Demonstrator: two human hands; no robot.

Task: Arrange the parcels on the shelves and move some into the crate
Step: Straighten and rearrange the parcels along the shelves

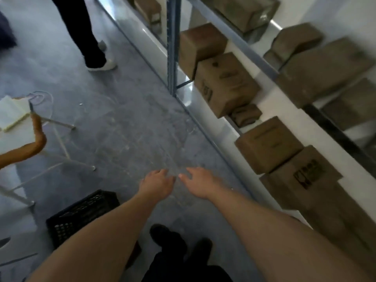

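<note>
**Beside the shelving, both hands free over the floor**

Above the scuffed grey floor [126, 127], the person's left hand [157, 183] and right hand [198, 183] reach forward side by side, backs up and fingers loosely spread. Both are released and hold nothing, and their nearest fingertips lie close together.

To the right stands the blue-framed metal shelving [173, 47] with white boards. Along its lower board runs a row of brown cardboard parcels. A plain brown box [201, 47] at the far end touches a printed brown box [225, 84]. A small flat dark parcel [246, 117] lies further back on the board, and a nearer brown box [266, 143] sits just beside a box stamped with black handling symbols [301, 176]. The next board up carries a large brown carton [325, 68] among others. Above that, a long wrapped parcel [244, 11] lies at the top of the view.

The black plastic lattice crate [81, 212] sits on the floor at the person's left, partly hidden behind the left forearm. Its inside cannot be made out. The person's black shoes [166, 237] stand just beside it.

Further left, a white table [18, 137] on thin metal legs carries a pale open notebook [12, 112], with a curved orange wooden piece [36, 137] at its edge. At the far end of the aisle stand a second person's dark trouser legs and a white shoe [103, 65].
</note>
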